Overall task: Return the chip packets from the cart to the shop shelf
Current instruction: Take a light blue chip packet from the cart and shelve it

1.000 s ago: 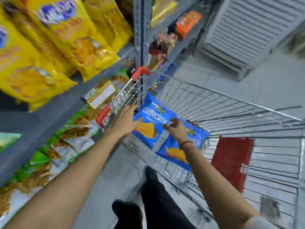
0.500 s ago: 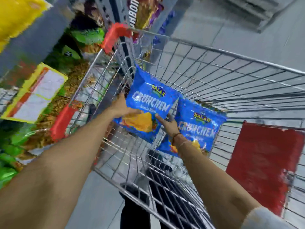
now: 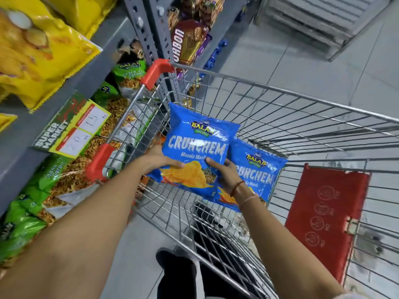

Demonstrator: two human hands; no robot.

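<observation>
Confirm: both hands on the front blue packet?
Yes, the left hand and right hand both grip the front blue packet above the cart.

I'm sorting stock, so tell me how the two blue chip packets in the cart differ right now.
The front blue packet is gripped by the left hand and right hand; the rear blue packet is not clearly gripped. The front one shows its whole face; the rear one is partly hidden behind it and the right wrist. Both are Balaji Crunchem Masala Masti.

Two blue Crunchem chip packets inside the wire cart [image 3: 280, 100]: front packet [image 3: 196, 145] upright, overlapping rear packet [image 3: 259, 169] beside it.
</observation>
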